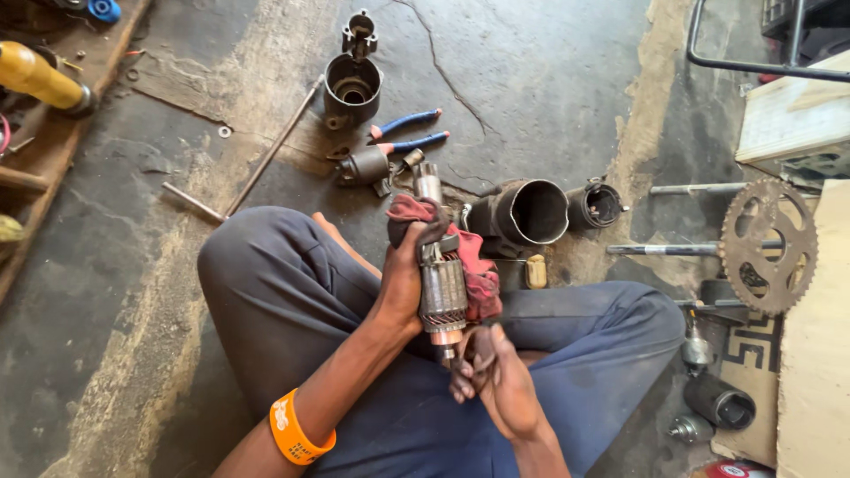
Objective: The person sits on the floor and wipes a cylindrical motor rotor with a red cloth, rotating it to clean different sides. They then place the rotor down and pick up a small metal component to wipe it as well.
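I sit cross-legged on a concrete floor in dark blue trousers. My left hand [405, 270] grips a motor armature [442, 285] with a red rag [474, 265] wrapped around it; the armature stands upright with its shaft [428, 183] pointing away from me. An orange band [297, 432] sits on my left forearm. My right hand [489, 372] is closed around the armature's lower shaft end, fingers curled on it.
Beyond my knees lie cylindrical motor housings [352, 88] [529, 212] [596, 205], blue-handled pliers [409, 133], a long metal rod [266, 159] and a small yellow bottle [536, 271]. A sprocket [768, 245] and shafts [673, 250] lie at right, a wooden board [53, 150] at left.
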